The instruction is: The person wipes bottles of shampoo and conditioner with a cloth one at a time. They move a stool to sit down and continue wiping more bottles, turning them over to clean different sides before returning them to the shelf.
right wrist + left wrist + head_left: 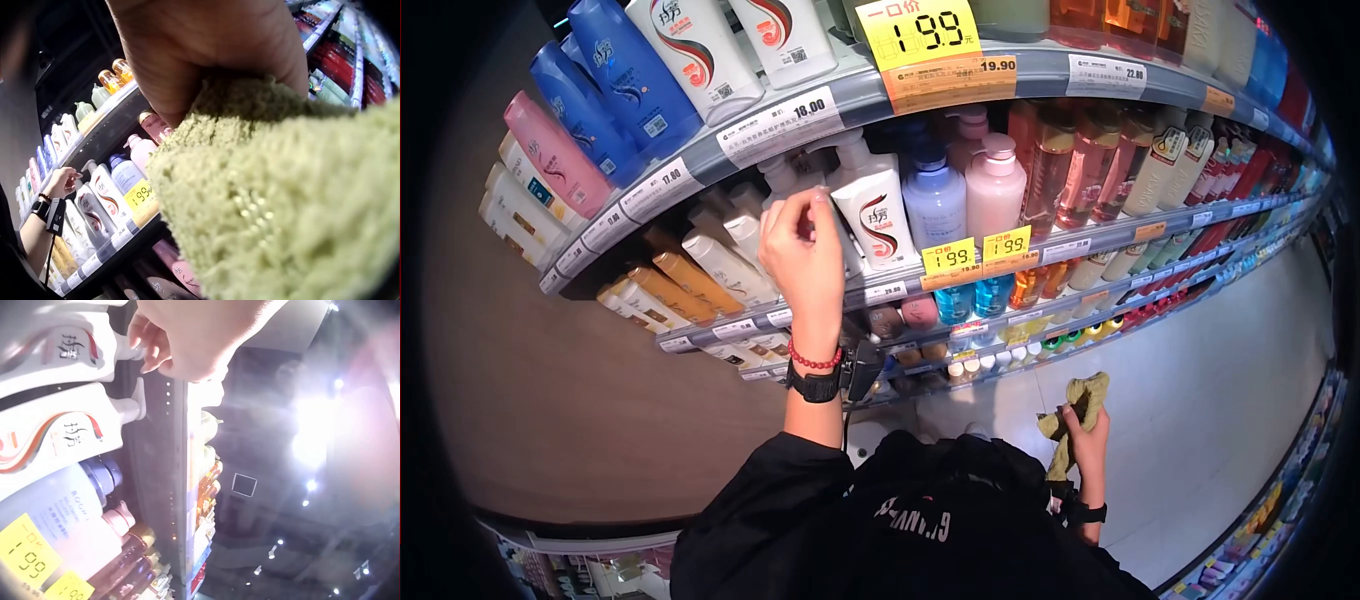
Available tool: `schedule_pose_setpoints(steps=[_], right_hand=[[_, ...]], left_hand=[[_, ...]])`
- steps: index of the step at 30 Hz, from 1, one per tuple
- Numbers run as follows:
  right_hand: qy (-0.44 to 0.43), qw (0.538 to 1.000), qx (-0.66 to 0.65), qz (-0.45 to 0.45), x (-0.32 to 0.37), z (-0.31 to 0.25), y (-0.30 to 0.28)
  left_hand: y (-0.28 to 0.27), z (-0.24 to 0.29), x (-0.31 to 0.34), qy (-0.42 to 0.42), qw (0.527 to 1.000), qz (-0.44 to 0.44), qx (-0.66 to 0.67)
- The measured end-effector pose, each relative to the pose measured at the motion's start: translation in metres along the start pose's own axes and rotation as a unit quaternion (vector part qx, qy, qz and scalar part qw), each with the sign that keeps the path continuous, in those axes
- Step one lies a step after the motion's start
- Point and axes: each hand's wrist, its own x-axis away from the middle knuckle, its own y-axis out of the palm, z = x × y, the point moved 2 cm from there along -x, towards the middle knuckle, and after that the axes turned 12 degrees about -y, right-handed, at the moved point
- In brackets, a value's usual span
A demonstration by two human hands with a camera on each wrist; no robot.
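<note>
My left hand is raised at the middle shelf, its fingers loosely curled. In the left wrist view, the fingertips overlap the pump head of a white pump bottle with a red and black swirl; I cannot tell whether they grip it. Beside it stands a matching white pump bottle, then a lilac pump bottle and a pink pump bottle. Low on the right, my right hand grips a fluffy olive-green cloth, whose folds hang out above and below the fingers.
Above, the upper shelf holds blue, pink and white bottles. A yellow price card hangs from its edge. Orange and white bottles stand to the left. Lower shelves curve away right over a pale floor. Another stocked shelf stands at the right edge.
</note>
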Motion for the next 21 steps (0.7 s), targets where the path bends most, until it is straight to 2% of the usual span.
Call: schedule_pose_setpoints(steps=[1,4,8,12,16,18,21], right_hand=[[0.011,1.0,0.003,0.002,0.001,0.0,0.0],[0.024,1.0,-0.011,-0.01,-0.001,-0.005,0.002],[0.024,0.999,-0.029,-0.022,-0.004,-0.012,0.009],[0.016,0.999,-0.017,-0.041,-0.006,-0.023,0.012],[0.02,0.999,-0.023,-0.042,-0.006,-0.02,0.012],[0.03,0.998,-0.037,-0.046,-0.005,-0.013,0.011],[-0.006,0.998,-0.004,-0.067,-0.005,-0.006,0.006]], left_hand=[[-0.007,0.001,0.002,-0.032,0.999,0.005,0.021],[-0.01,-0.012,0.003,0.006,0.994,0.106,-0.03],[-0.007,-0.012,-0.003,0.049,0.973,0.153,-0.168],[-0.001,-0.006,-0.019,0.012,0.955,0.147,-0.256],[0.008,-0.017,-0.034,0.016,0.946,0.184,-0.266],[0.003,-0.017,-0.031,0.032,0.956,0.188,-0.223],[-0.003,-0.012,-0.019,0.051,0.972,0.197,-0.116]])
